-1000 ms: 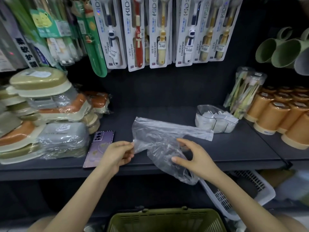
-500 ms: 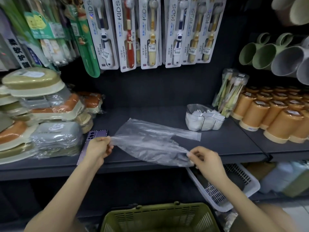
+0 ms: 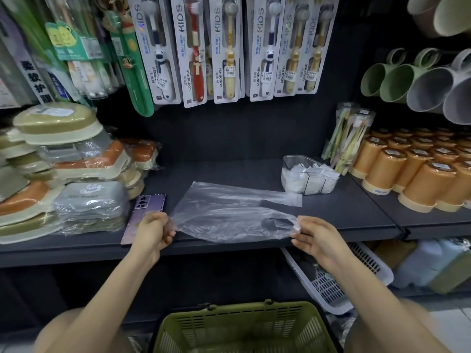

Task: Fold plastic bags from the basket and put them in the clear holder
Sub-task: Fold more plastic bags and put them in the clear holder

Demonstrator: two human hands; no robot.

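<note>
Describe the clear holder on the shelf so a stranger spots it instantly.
Find the dark grey shelf under the hanging toothbrush packs. Toward its right, left of the orange cups, sits a clear plastic holder. Unlike its neighbours, it is packed with white folded pieces.

Below the shelf (image 3: 344,217), the green basket (image 3: 242,329) runs off the bottom edge, and on that shelf the left hand (image 3: 153,231) covers the near end of the phone (image 3: 150,200).

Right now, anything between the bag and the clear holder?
Nothing visible. Left hand and right hand pinch the plastic bag by its ends; only bare shelf lies between it and the clear holder, back right.
</note>
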